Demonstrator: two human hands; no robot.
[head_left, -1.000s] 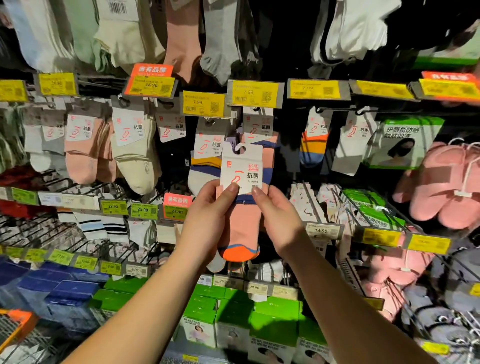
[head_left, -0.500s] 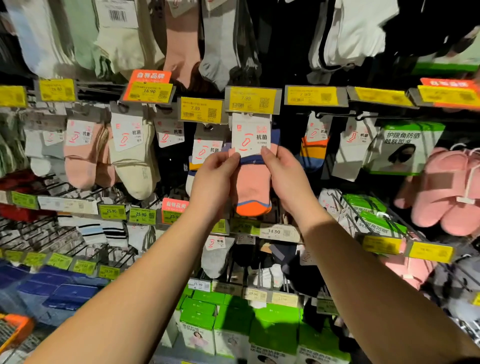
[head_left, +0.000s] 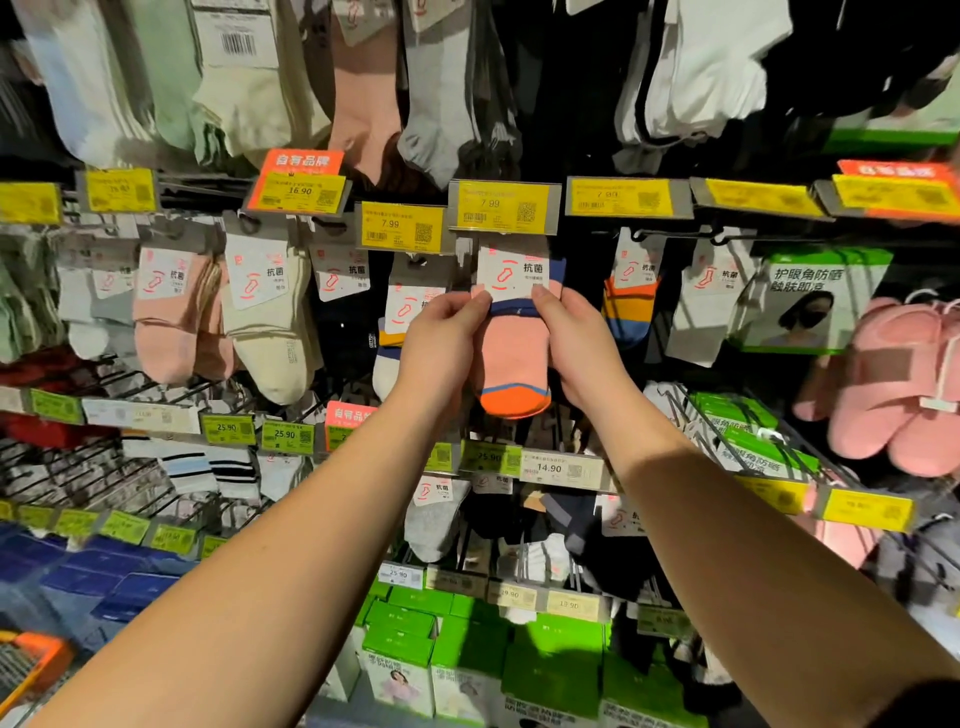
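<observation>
The rack (head_left: 78, 467) is a wall of wire pegs. Packs hang by their cards, and a price tag caps each peg tip, so anything going on or off has to pass under that tag. The sock pack (head_left: 514, 358) (pink, navy band, orange toe) sits mid-rack in the upper-middle row, directly below the 7.99 tag (head_left: 503, 205). It's between a half-hidden pack (head_left: 410, 306) on its left and a striped pair (head_left: 628, 312) on its right. I've got two hands on it because it's floppy, and holding both sides squares the card to the peg. My left hand (head_left: 441, 348) wraps the pack's left edge and my right hand (head_left: 582, 348) the right edge. Both are curled and gripping, with the sock body hanging between the palms and the toe clear below them. The white card (head_left: 511, 273) sticks up above my grip, top edge right at the tag's lower edge. The peg and card hole are hidden, so I can't tell if it's hooked. My left thumb tip (head_left: 475, 301) and right thumb tip (head_left: 543, 293) pinch the card's bottom corners, right at the navy band. My other fingers are behind the pack, out of sight.
</observation>
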